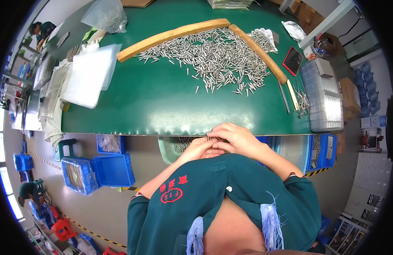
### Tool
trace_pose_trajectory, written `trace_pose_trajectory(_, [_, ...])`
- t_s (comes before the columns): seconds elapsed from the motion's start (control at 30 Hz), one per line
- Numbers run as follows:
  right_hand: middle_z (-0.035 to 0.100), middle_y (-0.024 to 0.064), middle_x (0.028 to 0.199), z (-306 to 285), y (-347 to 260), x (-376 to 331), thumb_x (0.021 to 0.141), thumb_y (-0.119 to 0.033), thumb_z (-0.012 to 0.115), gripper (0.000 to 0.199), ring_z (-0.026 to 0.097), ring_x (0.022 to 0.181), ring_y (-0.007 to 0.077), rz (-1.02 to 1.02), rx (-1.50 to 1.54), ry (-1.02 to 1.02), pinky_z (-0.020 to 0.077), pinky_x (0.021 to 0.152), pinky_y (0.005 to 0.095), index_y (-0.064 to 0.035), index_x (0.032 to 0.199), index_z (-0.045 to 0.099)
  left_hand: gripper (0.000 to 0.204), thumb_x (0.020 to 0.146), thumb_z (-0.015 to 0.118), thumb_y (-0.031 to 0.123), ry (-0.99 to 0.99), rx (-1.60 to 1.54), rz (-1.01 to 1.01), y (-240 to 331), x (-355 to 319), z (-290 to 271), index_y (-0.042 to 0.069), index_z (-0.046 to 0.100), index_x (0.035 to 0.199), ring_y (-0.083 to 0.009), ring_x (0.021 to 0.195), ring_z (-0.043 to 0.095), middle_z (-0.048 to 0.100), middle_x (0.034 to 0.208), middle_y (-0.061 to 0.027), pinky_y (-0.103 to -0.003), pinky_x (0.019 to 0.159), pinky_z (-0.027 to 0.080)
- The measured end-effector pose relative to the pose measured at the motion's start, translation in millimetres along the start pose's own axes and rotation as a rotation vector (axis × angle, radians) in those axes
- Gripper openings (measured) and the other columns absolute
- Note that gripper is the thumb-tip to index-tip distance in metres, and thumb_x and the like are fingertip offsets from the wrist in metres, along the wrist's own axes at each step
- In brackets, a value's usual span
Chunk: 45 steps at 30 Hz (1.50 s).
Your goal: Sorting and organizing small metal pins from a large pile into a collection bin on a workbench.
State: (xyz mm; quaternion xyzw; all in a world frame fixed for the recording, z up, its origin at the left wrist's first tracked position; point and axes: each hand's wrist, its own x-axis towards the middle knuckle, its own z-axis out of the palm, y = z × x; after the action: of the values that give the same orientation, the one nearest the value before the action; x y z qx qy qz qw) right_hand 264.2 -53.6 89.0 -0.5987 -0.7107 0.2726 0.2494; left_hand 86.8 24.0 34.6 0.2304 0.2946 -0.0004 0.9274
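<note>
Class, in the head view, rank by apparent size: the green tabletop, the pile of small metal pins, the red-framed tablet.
1. Green tabletop
2. Pile of small metal pins
3. Red-framed tablet

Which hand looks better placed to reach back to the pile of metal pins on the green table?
Probably the right hand: it lies on top, at the table edge, nearer the pin pile. The left hand sits under it, lower, by the green basket.

Green table, shiny pins

The table (162, 102) is green, the pins (213, 57) silver, the boxes (113, 170) blue, the wooden strips (171, 36) light brown.
</note>
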Motion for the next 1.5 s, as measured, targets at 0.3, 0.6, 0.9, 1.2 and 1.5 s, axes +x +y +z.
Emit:
trace_pose_trajectory(0.3, [0.06, 0.003, 0.111, -21, -7, 23, 0.092, -0.011, 0.056, 0.036, 0.056, 0.091, 0.0077, 0.152, 0.596, 0.081, 0.0445, 0.073, 0.0218, -0.0088, 0.128, 0.055, 0.03, 0.098, 0.05, 0.023, 0.039, 0.716, 0.252, 63, -19, 24, -0.003, 0.062, 0.107, -0.0161, 0.082, 0.068, 0.069, 0.091, -0.0113, -0.027, 0.073, 0.055])
trace_pose_trajectory(0.6, [0.058, -0.0013, 0.103, -26, -23, 37, 0.092, -0.01, 0.056, 0.039, 0.053, 0.089, 0.0044, 0.144, 0.706, 0.244, 0.041, 0.069, 0.018, -0.0083, 0.131, 0.052, 0.028, 0.097, 0.051, 0.021, 0.109, 0.765, 0.367, 85, -31, 36, -0.003, 0.064, 0.106, -0.0152, 0.081, 0.068, 0.07, 0.09, -0.0106, -0.027, 0.072, 0.055])
trace_pose_trajectory(0.9, [0.057, 0.0016, 0.099, -21, -16, 40, 0.09, -0.009, 0.057, 0.041, 0.054, 0.089, 0.0057, 0.162, 0.862, 0.232, 0.0462, 0.067, 0.0192, -0.0057, 0.13, 0.051, 0.028, 0.095, 0.056, 0.023, 0.054, 0.623, 0.267, 92, -32, 36, -0.002, 0.065, 0.104, -0.0165, 0.082, 0.068, 0.07, 0.091, -0.012, -0.026, 0.071, 0.055])
trace_pose_trajectory(1.2, [0.058, 0.0004, 0.1, -25, -17, 37, 0.09, -0.009, 0.058, 0.04, 0.053, 0.089, 0.0048, 0.187, 0.864, 0.19, 0.0444, 0.07, 0.0182, -0.005, 0.129, 0.053, 0.029, 0.094, 0.058, 0.024, 0.074, 0.685, 0.261, 91, -31, 33, -0.002, 0.065, 0.103, -0.0135, 0.08, 0.067, 0.07, 0.091, -0.011, -0.024, 0.07, 0.054])
trace_pose_trajectory(1.5, [0.058, -0.0006, 0.101, -21, -13, 34, 0.091, -0.009, 0.059, 0.039, 0.052, 0.089, 0.0036, 0.219, 0.847, 0.171, 0.0426, 0.074, 0.0179, -0.0048, 0.129, 0.053, 0.025, 0.092, 0.061, 0.021, 0.153, 0.758, 0.287, 92, -32, 37, -0.001, 0.068, 0.1, -0.0103, 0.076, 0.067, 0.071, 0.087, -0.0084, -0.022, 0.066, 0.054])
